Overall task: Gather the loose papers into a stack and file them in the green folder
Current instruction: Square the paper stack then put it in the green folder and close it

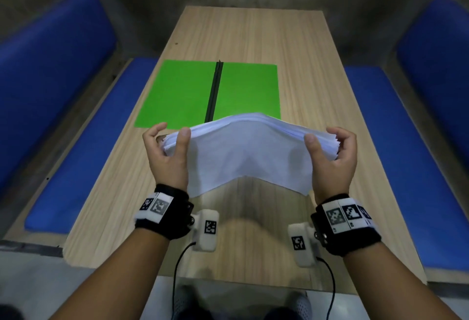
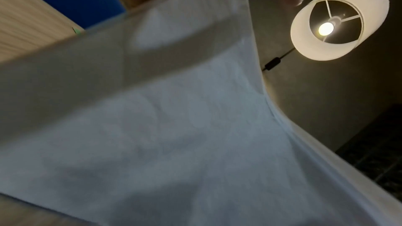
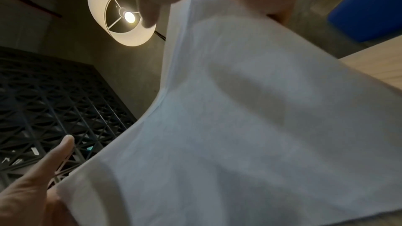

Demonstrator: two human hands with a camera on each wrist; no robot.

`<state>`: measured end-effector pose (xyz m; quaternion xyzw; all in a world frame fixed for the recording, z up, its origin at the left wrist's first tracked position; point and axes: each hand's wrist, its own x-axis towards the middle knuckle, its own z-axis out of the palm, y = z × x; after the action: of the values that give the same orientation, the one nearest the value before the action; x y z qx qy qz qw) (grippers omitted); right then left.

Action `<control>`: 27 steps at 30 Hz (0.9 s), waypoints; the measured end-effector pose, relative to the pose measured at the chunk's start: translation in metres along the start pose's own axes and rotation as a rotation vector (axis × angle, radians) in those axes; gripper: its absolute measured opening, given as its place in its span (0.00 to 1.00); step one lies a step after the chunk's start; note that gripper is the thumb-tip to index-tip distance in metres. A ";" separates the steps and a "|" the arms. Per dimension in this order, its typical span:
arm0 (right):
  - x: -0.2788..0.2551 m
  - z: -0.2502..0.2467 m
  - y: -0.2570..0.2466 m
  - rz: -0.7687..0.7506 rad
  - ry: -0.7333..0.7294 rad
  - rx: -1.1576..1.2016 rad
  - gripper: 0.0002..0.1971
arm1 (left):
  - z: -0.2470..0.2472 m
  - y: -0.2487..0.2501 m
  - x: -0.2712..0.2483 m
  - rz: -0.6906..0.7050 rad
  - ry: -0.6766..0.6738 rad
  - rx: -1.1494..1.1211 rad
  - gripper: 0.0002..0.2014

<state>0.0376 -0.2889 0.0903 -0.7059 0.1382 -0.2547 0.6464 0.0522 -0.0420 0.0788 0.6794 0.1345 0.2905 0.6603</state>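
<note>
A stack of white papers [image 1: 250,154] is held above the wooden table [image 1: 312,83], bowed upward in the middle. My left hand [image 1: 168,147] grips its left edge, thumb on top. My right hand [image 1: 330,149] grips the right edge the same way. The green folder [image 1: 182,93] lies open and flat on the table just beyond the papers, with a dark spine down its middle. The wrist views are filled by the underside of the papers [image 2: 174,126] [image 3: 239,126]; the right thumb [image 3: 50,161] shows beside the sheet.
Blue cushioned benches [image 1: 83,147] [image 1: 396,157] run along both long sides of the table. A lit pendant lamp [image 2: 339,20] [image 3: 121,11] hangs overhead. Bare wood lies beyond and right of the folder.
</note>
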 end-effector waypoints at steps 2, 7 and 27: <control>0.006 0.008 -0.003 0.003 0.068 0.010 0.24 | 0.009 0.004 0.004 -0.019 0.085 0.010 0.19; 0.018 0.016 -0.001 0.054 0.165 0.024 0.23 | 0.017 0.001 0.009 -0.069 0.166 0.049 0.13; 0.035 0.009 0.015 0.098 0.164 0.033 0.09 | 0.013 -0.002 0.013 0.029 0.105 0.121 0.09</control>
<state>0.0735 -0.3011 0.0817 -0.6643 0.2210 -0.2818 0.6561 0.0701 -0.0450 0.0804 0.7037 0.1764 0.3266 0.6058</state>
